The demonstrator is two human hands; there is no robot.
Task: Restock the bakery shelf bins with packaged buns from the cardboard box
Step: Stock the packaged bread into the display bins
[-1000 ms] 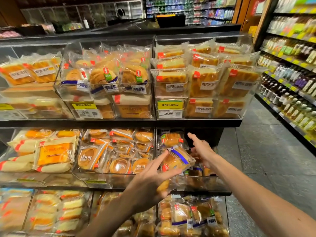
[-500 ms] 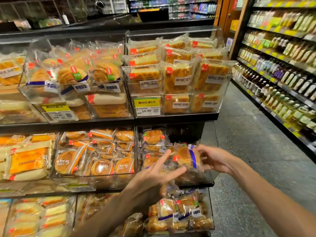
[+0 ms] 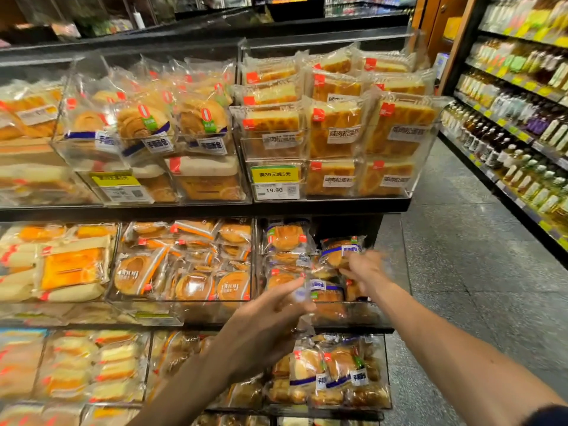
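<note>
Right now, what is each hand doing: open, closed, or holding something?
Left hand: open, fingers straight, holding nothing.
Right hand: blurred against a packaged bun; whether it grips it cannot be told.

hands [image 3: 261,330] [image 3: 365,270] 2; yellow price tags [image 3: 274,175] [image 3: 114,180] 2 (one blurred)

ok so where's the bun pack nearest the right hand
Head view, right of centre: the bun pack sits high in the middle shelf's rightmost bin, just left of the blurred right hand.
</note>
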